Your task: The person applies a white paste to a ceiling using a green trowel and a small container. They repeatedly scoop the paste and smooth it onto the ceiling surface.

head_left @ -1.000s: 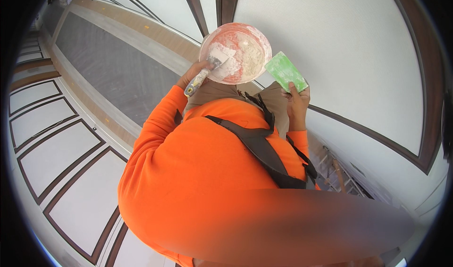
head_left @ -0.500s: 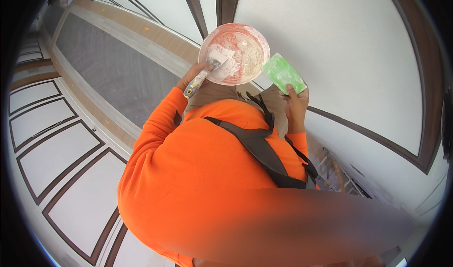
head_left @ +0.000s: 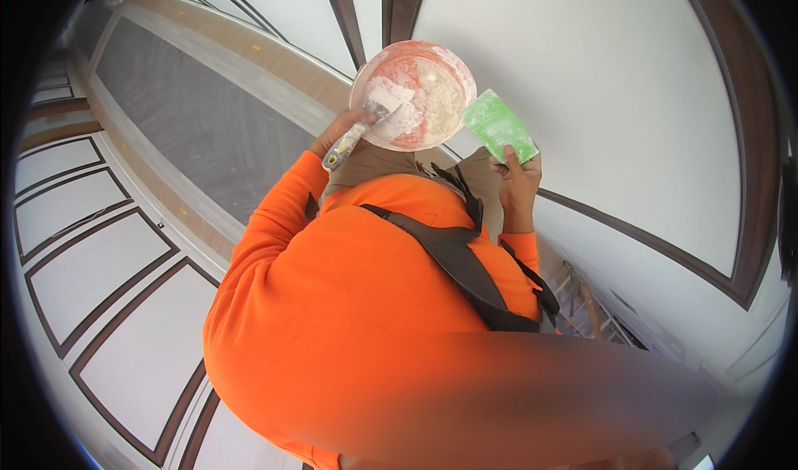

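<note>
I see the person's L hand [head_left: 341,129] closed at the L rim of a round bowl [head_left: 407,52], w/ a putty knife [head_left: 340,151] held there also, its blade over the pale paste [head_left: 439,96]; how the fingers share both, I cannot tell. The R hand [head_left: 517,179] grips the lower end of a green block [head_left: 499,127], smeared w/ white, near the bowl's R side. A white wall panel [head_left: 598,96] stands on R.

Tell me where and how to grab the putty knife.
Likely grip the putty knife by its handle, from the person's side: it slants past the bucket rim toward the body, its end clear of the left hand, while the blade points over pale paste.
</note>
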A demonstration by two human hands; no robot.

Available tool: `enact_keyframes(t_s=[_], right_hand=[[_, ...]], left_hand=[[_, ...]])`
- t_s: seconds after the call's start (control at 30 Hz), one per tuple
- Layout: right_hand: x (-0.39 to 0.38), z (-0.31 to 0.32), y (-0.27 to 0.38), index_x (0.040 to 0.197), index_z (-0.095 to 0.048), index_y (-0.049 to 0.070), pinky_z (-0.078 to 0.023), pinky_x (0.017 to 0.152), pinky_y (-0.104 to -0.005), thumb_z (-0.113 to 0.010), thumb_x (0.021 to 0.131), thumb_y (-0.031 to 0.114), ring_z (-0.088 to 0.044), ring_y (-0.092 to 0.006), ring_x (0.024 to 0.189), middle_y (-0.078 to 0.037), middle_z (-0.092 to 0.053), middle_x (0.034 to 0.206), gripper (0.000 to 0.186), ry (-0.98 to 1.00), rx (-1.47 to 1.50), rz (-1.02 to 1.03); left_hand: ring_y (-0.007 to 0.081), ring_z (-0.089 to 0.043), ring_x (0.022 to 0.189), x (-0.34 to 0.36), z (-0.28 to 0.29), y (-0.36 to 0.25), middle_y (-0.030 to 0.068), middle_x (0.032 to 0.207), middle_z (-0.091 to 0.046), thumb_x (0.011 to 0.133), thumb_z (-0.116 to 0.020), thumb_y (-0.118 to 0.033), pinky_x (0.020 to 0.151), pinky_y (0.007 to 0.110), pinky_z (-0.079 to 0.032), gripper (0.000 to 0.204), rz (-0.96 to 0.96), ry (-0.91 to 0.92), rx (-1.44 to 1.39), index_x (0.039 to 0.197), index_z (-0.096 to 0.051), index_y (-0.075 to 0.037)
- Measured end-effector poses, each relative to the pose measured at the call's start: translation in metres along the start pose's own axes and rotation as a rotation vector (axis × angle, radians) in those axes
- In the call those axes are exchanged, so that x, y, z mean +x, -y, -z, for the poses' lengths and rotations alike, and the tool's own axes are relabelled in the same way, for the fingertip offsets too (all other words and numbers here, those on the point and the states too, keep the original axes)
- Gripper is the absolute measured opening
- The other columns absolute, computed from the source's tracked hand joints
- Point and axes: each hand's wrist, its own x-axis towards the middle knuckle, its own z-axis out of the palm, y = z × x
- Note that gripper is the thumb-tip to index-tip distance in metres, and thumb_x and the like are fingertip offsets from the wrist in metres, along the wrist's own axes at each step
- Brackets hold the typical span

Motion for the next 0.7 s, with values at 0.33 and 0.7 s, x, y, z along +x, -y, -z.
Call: enact_keyframes(t_s=[0.33,0.7], right_hand=[[-0.003,0.02,0.017,0.129,-0.047,-0.005,-0.061,0.061,-0.0315,-0.07,0.094,0.004,-0.071,-0.021,0.075,-0.017,-0.069,0.106,0.043,-0.043,-0.19,0.057],[0.004,-0.001,0.006,0.126,-0.052,-0.002,-0.056,0.057,-0.0302,-0.073,0.094,0.008,-0.07,-0.0205,0.069,-0.014,-0.07,0.105,0.04,-0.056,-0.045,0.003]], left_hand=[[0.0217,-0.069,0.105,0.008,0.003,0.003,0.0121,0.121,-0.068,0.09,-0.064,-0.016,0.096,0.035,-0.055,0.049,0.012,-0.063,-0.015,0.134,-0.056,0.004],[0.0224,-0.068,0.109,0.008,0.018,0.005,0.0126,0.123,-0.067,0.09,-0.064,-0.017,0.099,0.036,-0.053,0.05,0.02,-0.064,0.043,0.135,-0.055,0.004]])
